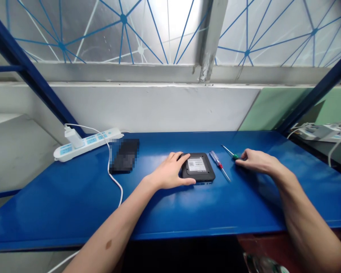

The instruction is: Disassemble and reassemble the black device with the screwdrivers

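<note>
A flat black square box (207, 172) with a white printed label on its upper face lies on the blue table. My left hand (172, 170) grips its left side, thumb along the near edge and fingers over the far edge. To the right, my right hand (254, 161) is closed on the green handle of a screwdriver (229, 150), whose metal shaft points away to the upper left. Between the box and that hand lies a second screwdriver (216, 158) with a clear and red handle, its tip towards me. My right fingers hide part of the green handle.
On the left of the blue table (165, 216) are a white power strip (93, 141) with a plugged-in charger (74, 137), and a blurred-out dark flat object (125, 157). A white cable (115, 181) runs down past it. Blue posts (42, 79) rise at both sides.
</note>
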The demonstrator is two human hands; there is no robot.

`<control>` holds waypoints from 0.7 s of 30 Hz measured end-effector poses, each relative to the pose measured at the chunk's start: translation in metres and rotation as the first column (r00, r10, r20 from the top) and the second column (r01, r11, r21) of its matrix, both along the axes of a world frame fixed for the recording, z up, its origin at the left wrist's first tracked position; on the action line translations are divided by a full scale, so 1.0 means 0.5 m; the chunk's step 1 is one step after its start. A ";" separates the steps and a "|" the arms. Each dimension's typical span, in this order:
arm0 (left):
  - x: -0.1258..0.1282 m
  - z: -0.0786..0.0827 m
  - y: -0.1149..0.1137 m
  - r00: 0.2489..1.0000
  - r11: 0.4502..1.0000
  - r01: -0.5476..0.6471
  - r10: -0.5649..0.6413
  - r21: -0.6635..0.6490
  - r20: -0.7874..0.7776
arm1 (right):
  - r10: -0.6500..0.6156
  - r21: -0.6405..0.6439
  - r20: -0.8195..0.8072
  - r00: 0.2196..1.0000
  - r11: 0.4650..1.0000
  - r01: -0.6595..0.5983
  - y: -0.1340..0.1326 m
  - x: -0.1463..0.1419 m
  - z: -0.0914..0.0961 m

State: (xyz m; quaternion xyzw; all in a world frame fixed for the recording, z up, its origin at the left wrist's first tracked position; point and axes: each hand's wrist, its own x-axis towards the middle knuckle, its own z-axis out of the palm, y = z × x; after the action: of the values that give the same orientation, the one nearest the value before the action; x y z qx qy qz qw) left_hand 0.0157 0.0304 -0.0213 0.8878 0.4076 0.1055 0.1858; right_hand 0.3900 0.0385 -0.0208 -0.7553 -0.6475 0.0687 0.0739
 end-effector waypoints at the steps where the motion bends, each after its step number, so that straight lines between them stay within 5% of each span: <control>1: -0.001 -0.001 0.001 1.000 1.000 0.001 -0.001 0.006 -0.006 | -0.001 -0.023 -0.003 1.000 1.000 0.001 0.001 0.002 -0.004; 4: -0.006 0.001 0.003 0.999 1.000 0.007 -0.006 0.017 -0.040 | 0.002 0.027 -0.026 1.000 1.000 -0.001 0.004 -0.014 -0.005; 6: -0.012 0.004 0.004 0.998 1.000 -0.001 0.002 0.026 -0.067 | 0.034 0.163 -0.181 0.983 0.987 -0.004 0.004 -0.030 -0.001; 10: -0.032 0.011 0.005 0.993 0.997 -0.051 0.057 0.064 -0.105 | 0.183 0.313 -0.583 0.791 0.950 0.011 -0.001 -0.050 0.012; 21: -0.052 0.019 0.008 0.987 0.995 -0.096 0.100 0.034 -0.128 | 0.299 0.334 -0.842 0.450 0.942 0.000 -0.021 -0.054 0.022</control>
State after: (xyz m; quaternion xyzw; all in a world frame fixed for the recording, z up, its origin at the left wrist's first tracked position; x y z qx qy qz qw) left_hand -0.0105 0.0346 -0.0119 0.8741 0.4606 0.0623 0.1414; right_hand 0.3630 0.0281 -0.0097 -0.5301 -0.5824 0.3610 0.4995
